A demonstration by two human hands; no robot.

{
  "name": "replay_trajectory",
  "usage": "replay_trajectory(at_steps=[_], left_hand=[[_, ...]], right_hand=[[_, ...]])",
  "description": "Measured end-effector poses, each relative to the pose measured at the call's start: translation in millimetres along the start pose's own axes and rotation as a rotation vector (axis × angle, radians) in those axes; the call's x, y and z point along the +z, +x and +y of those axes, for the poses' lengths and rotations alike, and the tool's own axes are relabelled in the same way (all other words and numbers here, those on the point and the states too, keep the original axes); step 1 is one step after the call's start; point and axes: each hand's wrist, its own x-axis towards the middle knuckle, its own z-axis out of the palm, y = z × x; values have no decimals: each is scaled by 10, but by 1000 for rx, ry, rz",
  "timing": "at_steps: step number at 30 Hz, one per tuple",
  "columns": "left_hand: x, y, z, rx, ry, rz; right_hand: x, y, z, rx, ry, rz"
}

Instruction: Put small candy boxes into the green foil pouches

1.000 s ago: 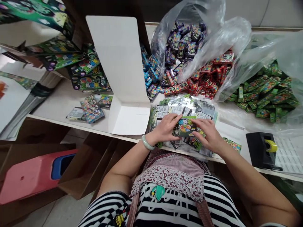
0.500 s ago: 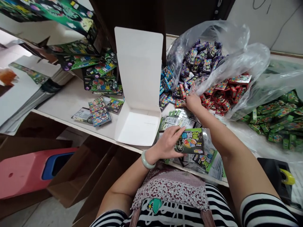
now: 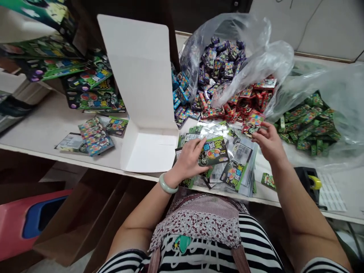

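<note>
My left hand [image 3: 187,161] grips a clear plastic bag with a black and green printed panel [image 3: 214,151], thumb and fingers closed around its edge. More such printed bags [image 3: 234,174] lie in a pile beneath it. Right of the pile, my right hand [image 3: 270,144] pinches red candy packets [image 3: 254,120] between thumb and fingers; their exact number is unclear. Behind the hands, purple packets [image 3: 227,62] and red packets [image 3: 256,94] spill from clear plastic bags. Blue packets [image 3: 180,89] lie to their left, and green packets [image 3: 309,123] form a heap at the right.
An open white carton [image 3: 152,151] with its lid raised stands left of the pile. Printed boxes [image 3: 91,93] are stacked farther left, near several loose packets [image 3: 95,136]. A tape dispenser [image 3: 308,184] sits at right. Brown cartons [image 3: 76,216] and a pink bin [image 3: 17,223] are below.
My right hand has moved from the red packets by the purple heap toward the right and nearer me, lifting red packets. My left hand still holds the printed bag. The view has shifted right.
</note>
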Motion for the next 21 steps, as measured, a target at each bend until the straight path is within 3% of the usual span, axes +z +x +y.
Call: replay_trajectory(at_steps=[3, 7, 13, 15, 18, 21], left_hand=[[110, 73, 35, 58, 39, -17], [186, 154, 113, 146, 55, -49], [178, 142, 171, 228, 82, -145], [193, 116, 179, 250, 62, -132], [215, 84, 186, 221, 51, -66], [201, 63, 175, 157, 64, -23]], right_hand=[[-228, -412, -126, -66, -69, -36], [-174, -754, -185, -27, -129, -94], [-144, -908, -142, 83, -192, -408], [-99, -907, -125, 107, -166, -453], [24, -891, -90, 68, -143, -372], [103, -868, -70, -132, -322, -177]])
